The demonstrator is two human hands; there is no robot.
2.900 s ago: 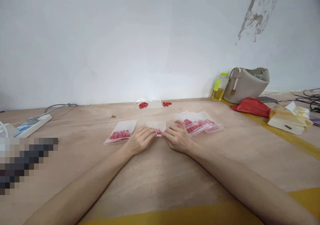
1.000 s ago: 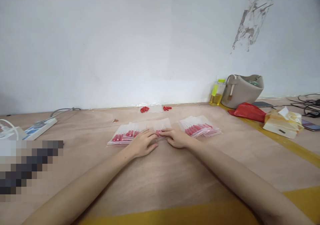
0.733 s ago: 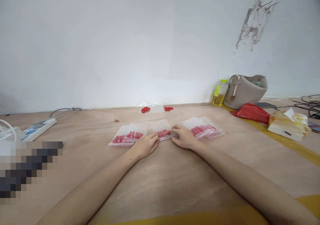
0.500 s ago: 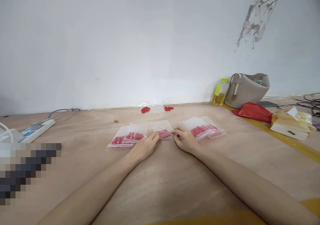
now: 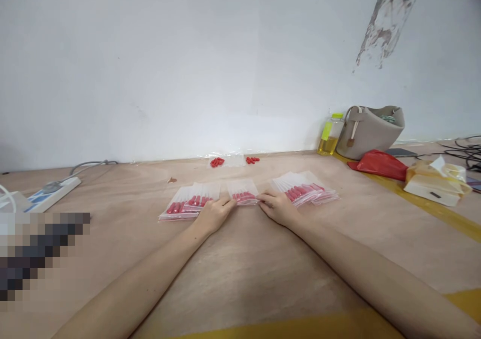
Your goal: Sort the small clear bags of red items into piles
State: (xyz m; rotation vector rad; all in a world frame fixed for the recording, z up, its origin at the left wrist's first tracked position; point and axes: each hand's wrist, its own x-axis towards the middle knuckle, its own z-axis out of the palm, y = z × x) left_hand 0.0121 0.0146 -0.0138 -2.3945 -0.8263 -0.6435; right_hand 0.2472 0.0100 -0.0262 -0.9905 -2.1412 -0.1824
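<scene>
A small clear zip bag of red capsules [image 5: 244,194] lies flat on the wooden table [image 5: 244,269] between my hands. My left hand [image 5: 213,214] pinches its near left corner and my right hand [image 5: 277,207] pinches its near right corner. Two more filled bags [image 5: 190,202] lie overlapped just left of my left hand. A fanned stack of filled bags [image 5: 304,190] lies right of my right hand. Loose red capsules [image 5: 216,161] and a clear bag sit at the wall.
A power strip [image 5: 52,192] with cable lies at the far left. At the back right stand a bottle of yellow liquid [image 5: 329,136], a grey bag [image 5: 372,128], a red pouch [image 5: 378,162] and a tissue pack [image 5: 436,182]. Cables run along the right edge.
A bag that lay between my hands now overlaps the left one. Another bag from the right stack now lies between my hands, pinched at both near corners.
</scene>
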